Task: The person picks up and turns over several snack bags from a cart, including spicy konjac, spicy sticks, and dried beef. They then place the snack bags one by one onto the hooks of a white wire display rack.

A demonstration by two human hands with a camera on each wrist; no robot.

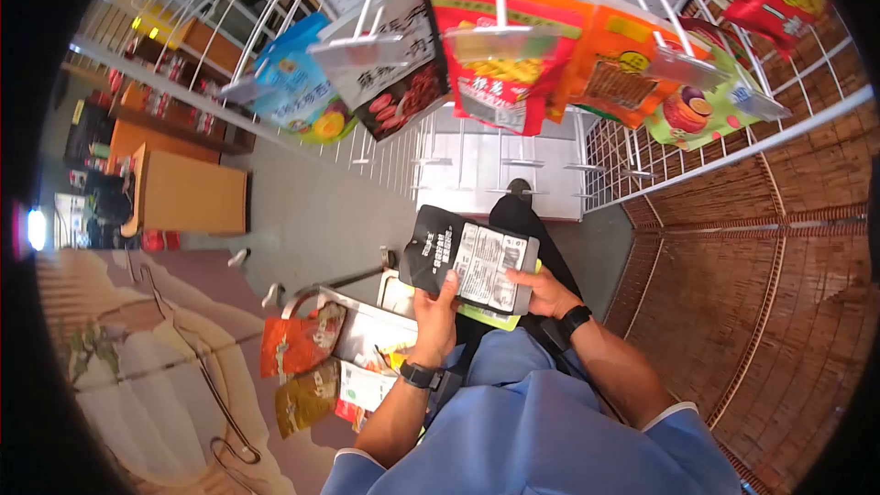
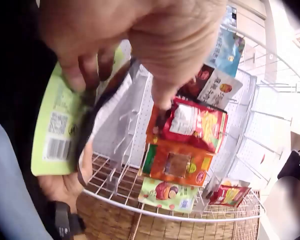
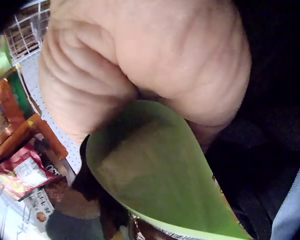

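In the head view a black snack pouch (image 1: 440, 243), its printed back label facing up, lies across both hands above the lap. My left hand (image 1: 434, 319) grips its near left edge, thumb on top. My right hand (image 1: 547, 293) pinches the right end, thumb over the label. Beneath it a light green pouch (image 1: 500, 318) shows along the near edge. The left wrist view shows the green pouch (image 2: 57, 125) with a barcode, left fingers curled against it. In the right wrist view the green pouch (image 3: 155, 170) bends out from the right hand's grasp.
Snack pouches, including a red one (image 1: 500, 73) and a blue one (image 1: 302, 82), hang on hooks of a white wire rack ahead. A container (image 1: 371, 330) with several packets stands at left. A woven brown panel (image 1: 706, 293) is at right, a wooden cabinet (image 1: 192, 192) at far left.
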